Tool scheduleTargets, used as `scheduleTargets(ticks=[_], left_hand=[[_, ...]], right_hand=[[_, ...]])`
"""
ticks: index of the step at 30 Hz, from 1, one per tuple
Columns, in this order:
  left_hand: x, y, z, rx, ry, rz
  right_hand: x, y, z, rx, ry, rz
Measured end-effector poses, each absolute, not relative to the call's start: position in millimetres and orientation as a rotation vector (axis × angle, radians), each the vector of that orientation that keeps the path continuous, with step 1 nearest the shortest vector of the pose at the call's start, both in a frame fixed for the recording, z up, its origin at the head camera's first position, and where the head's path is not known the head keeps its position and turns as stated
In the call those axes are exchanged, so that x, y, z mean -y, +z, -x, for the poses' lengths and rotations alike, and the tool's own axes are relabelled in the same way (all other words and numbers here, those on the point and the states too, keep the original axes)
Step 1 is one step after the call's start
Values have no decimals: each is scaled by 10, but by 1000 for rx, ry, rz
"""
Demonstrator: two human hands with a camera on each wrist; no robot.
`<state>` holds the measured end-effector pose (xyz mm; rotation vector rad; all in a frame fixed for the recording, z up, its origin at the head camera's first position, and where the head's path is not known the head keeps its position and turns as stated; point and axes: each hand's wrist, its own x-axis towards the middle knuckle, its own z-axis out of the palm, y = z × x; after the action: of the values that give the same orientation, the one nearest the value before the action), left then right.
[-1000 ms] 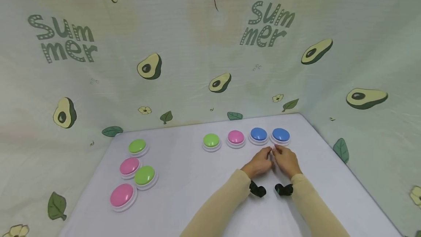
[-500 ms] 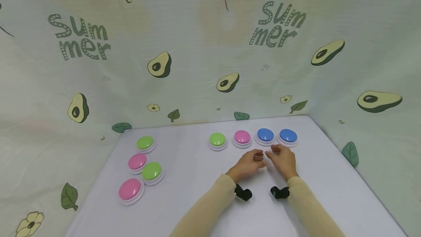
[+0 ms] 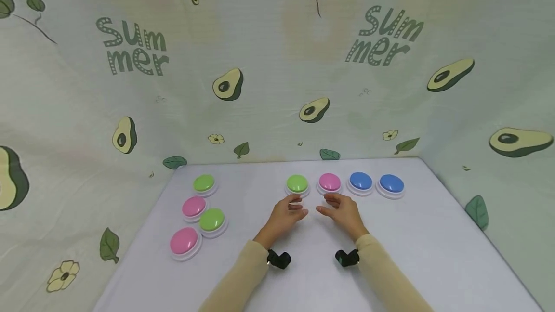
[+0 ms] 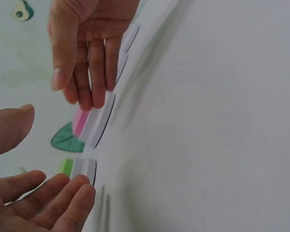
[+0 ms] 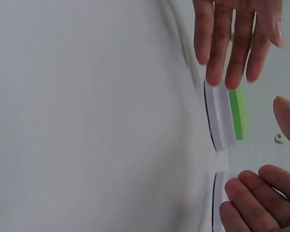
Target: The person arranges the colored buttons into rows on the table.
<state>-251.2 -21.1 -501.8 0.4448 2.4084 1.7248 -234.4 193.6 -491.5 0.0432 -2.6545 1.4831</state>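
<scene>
Tan sleeves [image 3: 236, 276] lead to the left hand [image 3: 282, 218] and right hand [image 3: 345, 214], both half open and empty, palms facing each other. Just past the left fingertips is a round green button [image 3: 297, 183]; just past the right, a round pink button [image 3: 329, 181]. I can't tell if they touch. Both buttons sit near the surface's [image 3: 308, 273] far edge.

head view: both sleeves [image 3: 237, 278] and bench [image 3: 312, 283] cut off at bottom. left wrist: left hand [image 4: 55, 205] cropped, partly hiding green button [image 4: 83, 168]. right wrist: lower button [image 5: 218, 195] mostly hidden.
</scene>
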Motion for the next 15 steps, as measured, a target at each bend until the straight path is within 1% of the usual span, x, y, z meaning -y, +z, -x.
scheduleTargets(ticks=[8,11,15], left_hand=[[1098,-4906,2322,-2658,1650,-269],[1384,-4866,2262,-2804,1627,-243],[1694,-4832,2186,-3035,1463,-167]], right_hand=[[-1278,-4980,2274,2656,1637,-254],[-1076,-4989,2272,2658,1668,-355],[-851,-4978,2277,2678,1668,-483]])
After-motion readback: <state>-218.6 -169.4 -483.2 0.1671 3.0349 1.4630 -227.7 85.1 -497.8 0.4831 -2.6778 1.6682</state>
